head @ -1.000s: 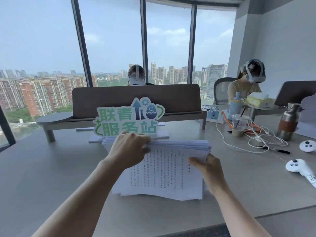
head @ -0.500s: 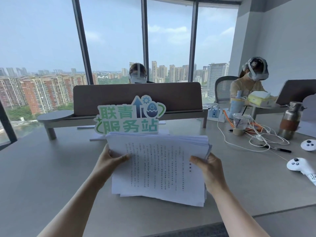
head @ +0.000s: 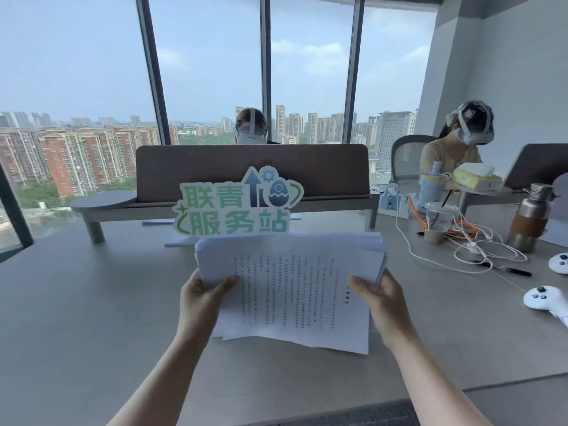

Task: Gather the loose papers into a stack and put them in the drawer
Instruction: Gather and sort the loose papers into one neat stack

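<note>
Grey desk (head: 76, 318) before city windows. Left hand (head: 203, 298) and right hand (head: 381, 298) grip the paper stack (head: 292, 290), seemingly resting on its bottom edge.

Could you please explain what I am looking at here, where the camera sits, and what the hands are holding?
There is no robot here: a person wears a wide-angle camera on the head, so the one view looks forward and down over their own arms. The left hand and right hand each grip a side of a paper stack, tilted up with its lower edge at the table; the sheets are not yet squared. Behind the stack stands a green sign. To the right lie white cables, a plastic cup, a metal bottle, a pen and two white controllers. No drawer is in view.
</note>
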The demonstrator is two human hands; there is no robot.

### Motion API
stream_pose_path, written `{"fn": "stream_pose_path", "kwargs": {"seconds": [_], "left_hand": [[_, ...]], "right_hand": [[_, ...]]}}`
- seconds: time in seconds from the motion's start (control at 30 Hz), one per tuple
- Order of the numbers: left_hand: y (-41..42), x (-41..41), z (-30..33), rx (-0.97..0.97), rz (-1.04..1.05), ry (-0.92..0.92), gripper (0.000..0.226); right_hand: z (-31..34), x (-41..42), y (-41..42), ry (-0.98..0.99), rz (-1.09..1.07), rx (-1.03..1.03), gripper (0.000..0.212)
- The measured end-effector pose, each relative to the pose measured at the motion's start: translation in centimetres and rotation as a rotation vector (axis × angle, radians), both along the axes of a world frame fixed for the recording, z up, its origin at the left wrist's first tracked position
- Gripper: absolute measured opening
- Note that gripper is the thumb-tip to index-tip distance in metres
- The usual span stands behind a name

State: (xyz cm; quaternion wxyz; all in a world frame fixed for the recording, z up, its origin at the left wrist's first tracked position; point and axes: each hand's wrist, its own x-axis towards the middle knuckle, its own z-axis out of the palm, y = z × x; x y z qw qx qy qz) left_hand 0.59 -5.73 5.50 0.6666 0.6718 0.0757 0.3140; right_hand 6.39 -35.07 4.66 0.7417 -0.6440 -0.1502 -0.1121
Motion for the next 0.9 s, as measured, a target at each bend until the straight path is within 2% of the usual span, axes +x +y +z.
{"fn": "stream_pose_path", "kwargs": {"seconds": [0.17,0.27,0.37,0.5,0.6,0.63,0.7,0.8,0.87,0.9], "left_hand": [[0.4,-0.3,-2.5,-0.027,-0.046,0.088,0.024],[0.5,-0.7,-3.2,-0.069,-0.106,0.147,0.025],[0.1,-0.7,-3.2,-0.092,-0.093,0.132,0.030],[0.4,-0.6,-2.6,-0.093,-0.088,0.123,0.038],[0.2,-0.5,-2.9,-0.079,-0.095,0.150,0.047],[0.0,-0.5,-2.8,-0.070,-0.068,0.143,0.045],[-0.3,-0.4,-2.4,-0.055,-0.039,0.104,0.036],[-0.3,0.3,-1.8,-0.111,-0.008,0.039,0.025],[0.0,0.7,-2.1,-0.122,0.024,0.006,0.022],[0.0,0.7,-2.4,-0.122,0.029,0.014,0.023]], "right_hand": [[-2.0,0.0,-0.4,0.045,-0.002,0.035,0.016],[-2.3,0.0,-0.3,0.055,0.020,0.089,0.024],[-2.6,0.0,0.6,0.045,0.048,0.163,0.037],[-3.2,0.2,0.9,0.012,0.004,0.143,0.034],[-4.3,0.1,1.3,0.038,-0.038,0.124,0.047],[-4.1,-0.1,1.8,0.032,-0.079,0.101,0.042],[-3.8,0.0,2.4,-0.009,-0.165,0.072,0.014],[-2.7,0.5,2.7,-0.002,-0.240,0.061,0.002],[-2.7,0.8,2.9,-0.010,-0.255,0.051,0.022],[-3.1,0.8,2.8,0.004,-0.241,0.054,0.023]]}}
